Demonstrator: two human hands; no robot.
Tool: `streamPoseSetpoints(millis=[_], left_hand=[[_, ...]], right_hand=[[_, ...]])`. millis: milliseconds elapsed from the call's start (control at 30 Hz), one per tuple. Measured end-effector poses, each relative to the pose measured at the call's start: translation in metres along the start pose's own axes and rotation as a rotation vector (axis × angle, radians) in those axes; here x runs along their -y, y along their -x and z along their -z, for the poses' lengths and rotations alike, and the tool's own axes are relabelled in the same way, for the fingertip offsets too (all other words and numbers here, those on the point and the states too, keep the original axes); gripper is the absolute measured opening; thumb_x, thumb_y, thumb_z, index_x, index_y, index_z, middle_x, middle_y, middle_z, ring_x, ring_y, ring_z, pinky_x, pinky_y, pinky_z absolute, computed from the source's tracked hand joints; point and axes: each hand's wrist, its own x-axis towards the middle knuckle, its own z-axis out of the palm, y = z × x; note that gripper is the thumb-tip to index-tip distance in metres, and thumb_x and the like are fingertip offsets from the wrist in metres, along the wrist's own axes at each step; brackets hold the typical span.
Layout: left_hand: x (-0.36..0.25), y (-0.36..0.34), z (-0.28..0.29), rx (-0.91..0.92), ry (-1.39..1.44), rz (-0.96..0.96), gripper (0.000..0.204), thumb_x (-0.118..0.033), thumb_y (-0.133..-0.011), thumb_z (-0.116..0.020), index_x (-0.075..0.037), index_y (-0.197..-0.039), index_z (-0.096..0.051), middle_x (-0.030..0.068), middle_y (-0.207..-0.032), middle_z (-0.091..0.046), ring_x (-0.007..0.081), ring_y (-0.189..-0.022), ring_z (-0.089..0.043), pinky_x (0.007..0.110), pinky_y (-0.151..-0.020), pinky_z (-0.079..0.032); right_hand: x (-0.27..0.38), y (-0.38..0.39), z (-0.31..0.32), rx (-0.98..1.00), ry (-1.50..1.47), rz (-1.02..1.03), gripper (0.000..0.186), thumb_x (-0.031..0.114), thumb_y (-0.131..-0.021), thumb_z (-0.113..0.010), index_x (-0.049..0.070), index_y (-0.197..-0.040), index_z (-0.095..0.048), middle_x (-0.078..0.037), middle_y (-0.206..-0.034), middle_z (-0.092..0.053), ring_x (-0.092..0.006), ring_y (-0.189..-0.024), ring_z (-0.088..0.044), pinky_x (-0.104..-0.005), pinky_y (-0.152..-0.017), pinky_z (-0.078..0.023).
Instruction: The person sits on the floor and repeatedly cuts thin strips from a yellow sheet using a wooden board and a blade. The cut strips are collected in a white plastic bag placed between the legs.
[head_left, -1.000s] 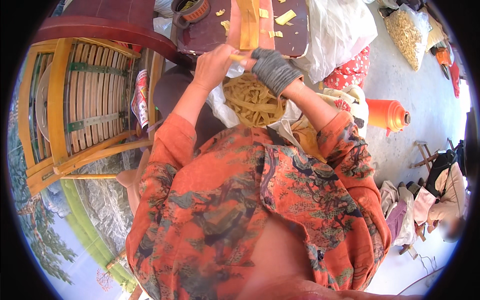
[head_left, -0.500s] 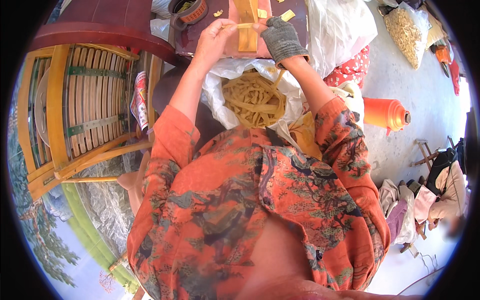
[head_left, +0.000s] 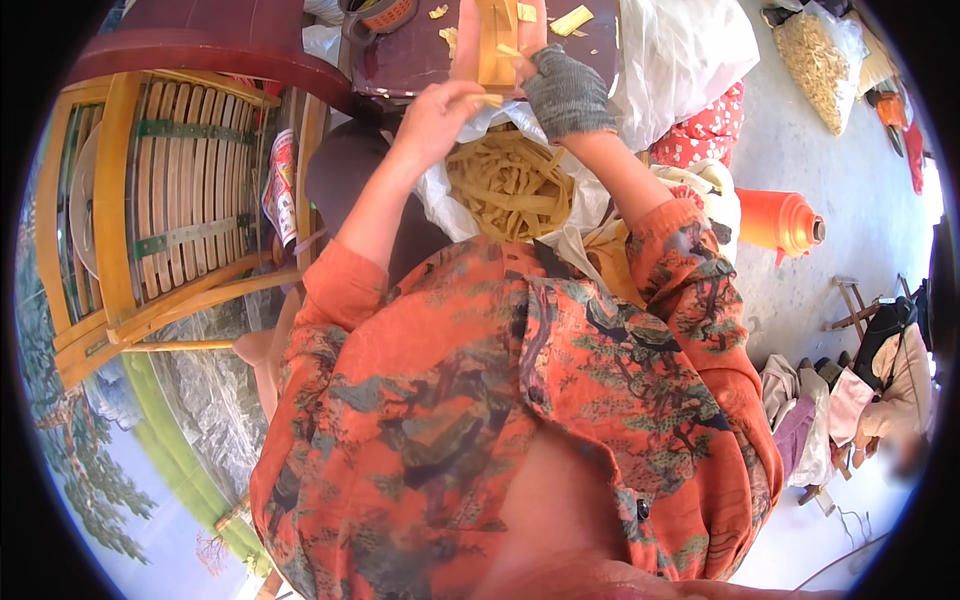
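My left hand [head_left: 435, 122] pinches a short yellow-tan strip [head_left: 487, 100] just in front of the table edge. My right hand [head_left: 566, 92], in a grey fingerless glove, holds another yellowish piece [head_left: 508, 50] between thumb and fingers. That piece is against or just over an upright wooden bar [head_left: 490, 72], whose far end runs out of view. Pink cloth [head_left: 467, 58] lies under the bar on the dark table [head_left: 415, 65]. Below my hands, many yellow-tan strips [head_left: 510, 190] fill a white plastic bag [head_left: 440, 205].
Pale yellow scraps [head_left: 572, 20] lie on the table, near a brown pot [head_left: 388, 15] at the far left. A large white bag [head_left: 680, 60] and an orange flask [head_left: 780, 222] are at the right. A slatted wooden chair [head_left: 120, 200] stands at the left.
One strip stretched between both hands across the wooden bar; now each hand has a separate piece. My left hand has come down and nearer, away from the bar.
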Motion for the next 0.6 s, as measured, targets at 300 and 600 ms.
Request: streamPoseSetpoints(millis=[300,600], left_hand=[[-0.032,0.046,-0.022,0.189,1.464,0.648,0.032,-0.031,-0.097,-0.037,-0.004,-0.101,-0.053,0.0077,-0.095,-0.061,0.0137,-0.063,-0.052,0.030,-0.071,-0.043],[-0.049,0.040,-0.027,0.090,1.065,0.631,0.019,-0.008,-0.085,-0.043,0.000,-0.097,-0.055,0.0011,-0.081,-0.056,0.0111,-0.062,-0.045,0.024,-0.062,-0.039]], right_hand=[[0.009,0.057,-0.017,-0.009,-0.151,0.836,0.022,0.017,-0.085,-0.055,0.009,-0.105,-0.061,-0.006,-0.093,-0.062,-0.0291,-0.088,-0.056,-0.0370,-0.078,-0.045],[0.021,0.048,-0.004,0.102,-0.695,0.208,0.030,0.031,-0.089,-0.053,0.002,-0.091,-0.059,-0.010,-0.076,-0.059,-0.0208,-0.074,-0.057,-0.0323,-0.071,-0.044]])
